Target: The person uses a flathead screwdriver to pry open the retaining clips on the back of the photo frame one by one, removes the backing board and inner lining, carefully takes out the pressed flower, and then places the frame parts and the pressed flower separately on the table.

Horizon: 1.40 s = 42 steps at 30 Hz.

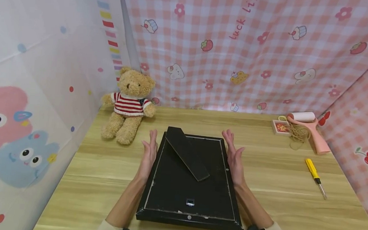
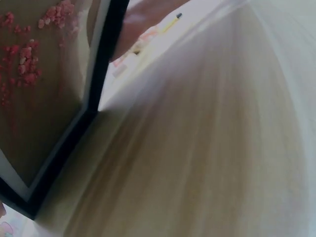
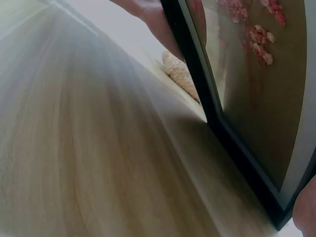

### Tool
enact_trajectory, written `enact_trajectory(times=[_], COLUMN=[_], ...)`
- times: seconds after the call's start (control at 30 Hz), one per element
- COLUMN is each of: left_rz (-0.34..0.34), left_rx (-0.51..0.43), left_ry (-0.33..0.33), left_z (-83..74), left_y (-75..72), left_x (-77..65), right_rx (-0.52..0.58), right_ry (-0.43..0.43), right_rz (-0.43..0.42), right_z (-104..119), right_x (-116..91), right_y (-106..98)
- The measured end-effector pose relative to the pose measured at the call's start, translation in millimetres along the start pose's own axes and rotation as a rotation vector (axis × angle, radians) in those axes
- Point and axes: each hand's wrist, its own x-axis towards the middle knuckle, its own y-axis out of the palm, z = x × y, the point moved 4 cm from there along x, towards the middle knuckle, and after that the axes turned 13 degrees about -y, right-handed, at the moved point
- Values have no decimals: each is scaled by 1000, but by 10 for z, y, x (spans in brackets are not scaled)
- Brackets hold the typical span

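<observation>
A black picture frame [image 1: 167,194] is held between both hands, its back toward me with an easel leg [image 1: 188,155] slanting across it and a small metal hanger [image 1: 190,202] near the lower edge. My left hand [image 1: 147,158] rests along the left side, fingers straight and pointing away. On the right side, my right hand [image 1: 236,163] lies the same way, thumb apart from its straight fingers. Both wrist views show the frame tilted over the table, its glazed front with pink blossom decoration [image 2: 27,64] angled down toward the wood.
At the back left sits a teddy bear [image 1: 129,105] in a striped sweater. Back right are a pink lint roller [image 1: 318,136], twine [image 1: 299,132] and a small framed picture [image 1: 281,127]. A yellow-handled screwdriver [image 1: 313,170] lies at the right. Patterned cloths hang around the wooden table [image 1: 90,176].
</observation>
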Motion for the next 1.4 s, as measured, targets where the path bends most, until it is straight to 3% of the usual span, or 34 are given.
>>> enact_trajectory(times=[0.07, 0.17, 0.37, 0.67, 0.87, 1.03, 1.13, 1.23, 1.4], left_rz=[-49, -65, -88, -108, -100, -110, -108, -114, -129], left_rx=[131, 153, 140, 124, 130, 138, 127, 114, 169], left_ry=[29, 20, -25, -69, -49, -38, -21, -9, -23], left_z=[50, 152, 338, 479, 469, 436, 442, 549, 777], left_y=[-25, -40, -55, -61, -82, -76, -75, -135, -272], left_x=[13, 28, 37, 66, 116, 163, 206, 304, 488], right_rx=[-10, -13, -34, -56, -83, -133, -156, -170, -209], right_ry=[18, 51, 81, 122, 113, 95, 116, 118, 118], right_rz=[3, 12, 20, 22, 36, 79, 92, 111, 145], right_z=[-48, -125, -233, -352, -406, -725, -920, -1007, -998], right_x=[-16, -60, -145, -187, -140, -144, -148, -137, -110], right_y=[-1, 2, 5, -1, -4, -146, -236, -278, -273])
